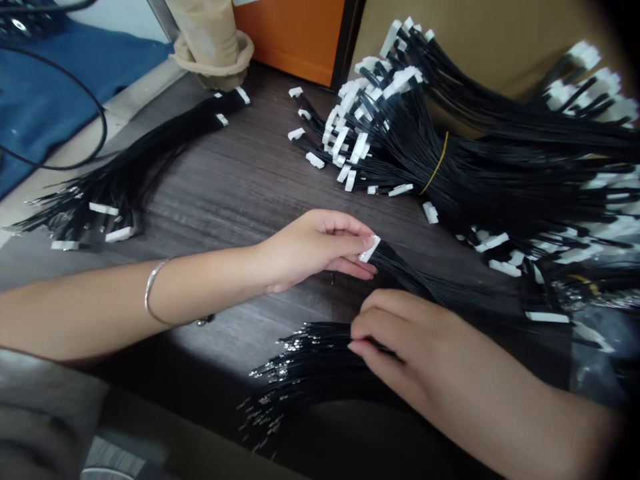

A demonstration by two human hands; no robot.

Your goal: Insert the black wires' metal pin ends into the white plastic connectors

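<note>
Smooth white plastic on the connector (371,249), and look at those black wires (330,380), plastic-coated by the look, their tips (287,353) flashing bright metal! The tabletop (210,193) wears dark wood grain, faintly sheened; polished metal bangle (149,293) gleaming, blue cloth (120,60) matt.

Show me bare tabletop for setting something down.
Bare tabletop lies between the left wire bundle and the yellow-banded bundle, beyond the left hand. It's crowded at right, with white connectors, and by the right hand, where metal-tipped wires lie.

Left hand (323,248) pinching white connector (371,249), right hand (413,337) at black wires (325,377)
</note>
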